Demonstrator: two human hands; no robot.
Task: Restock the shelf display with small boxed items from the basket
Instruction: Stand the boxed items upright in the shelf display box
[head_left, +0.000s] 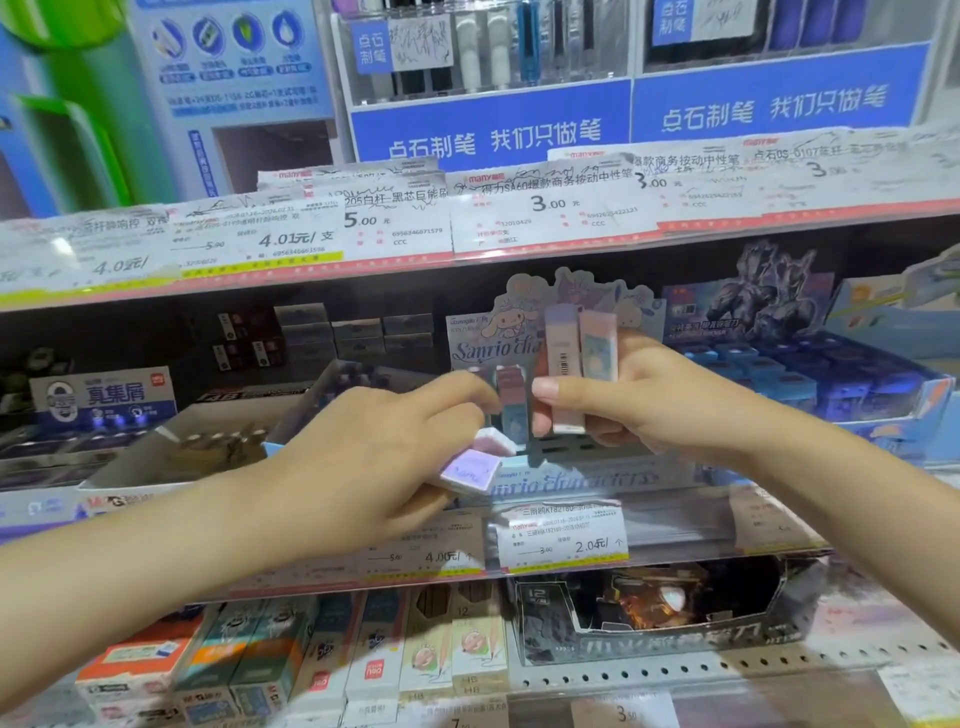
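Observation:
My left hand (395, 441) holds several small pastel boxes: a pink and blue one (511, 397) pinched upright at its fingertips, and lilac ones (470, 467) tucked under the palm. My right hand (639, 400) grips two tall pastel boxes (582, 364) upright, one showing a barcode. Both hands meet in front of the cartoon-character display box (566, 486) on the middle shelf, whose backing card (498, 332) rises behind them. No basket is in view.
A blue display box of small items (831, 374) stands to the right, and a white open carton (171, 452) to the left. Price tags (563, 535) line the shelf edges. Pencil boxes (322, 654) and a dark display box (670, 613) fill the shelf below.

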